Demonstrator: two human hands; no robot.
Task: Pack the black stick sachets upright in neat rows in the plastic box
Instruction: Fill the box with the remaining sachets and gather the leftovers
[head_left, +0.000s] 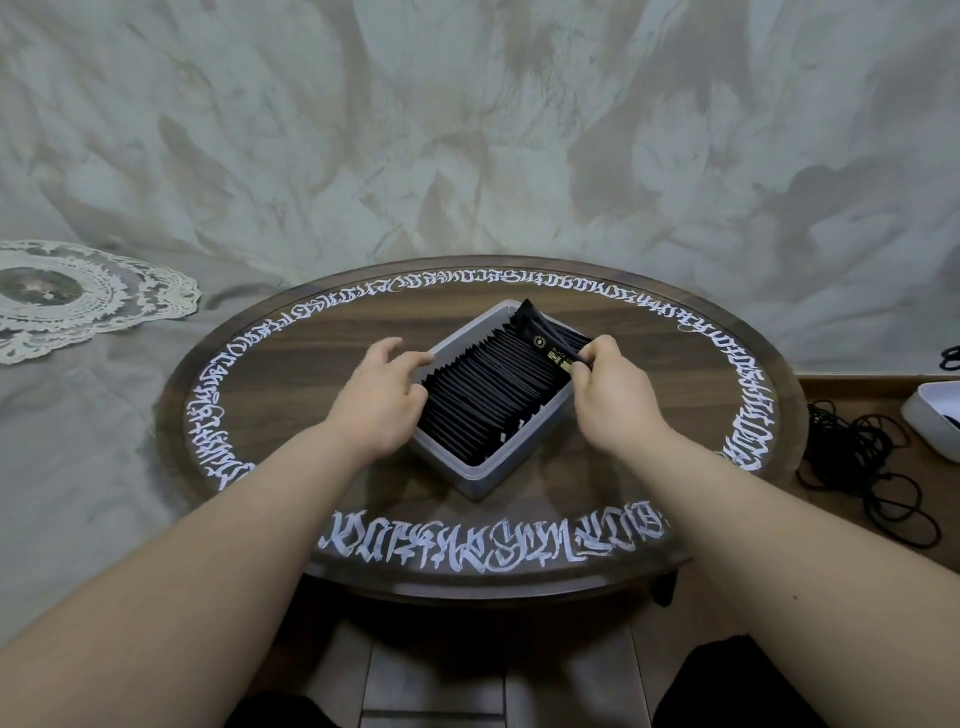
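Note:
A clear plastic box (480, 475) sits cornerwise in the middle of the round wooden table (291, 358). It is packed with several black stick sachets (483, 397) standing on edge in tight rows. My right hand (610, 384) pinches the near end of one black sachet (545, 340) with gold print, which lies tilted across the tops of the back row. My left hand (382, 387) rests at the box's left wall, fingers curled over the rim and touching the sachet ends there.
White lettering rings the table top. A lace doily (78, 296) lies on the grey marbled cloth at the far left. Black cables (862, 462) and a white case (935, 415) lie on the floor to the right.

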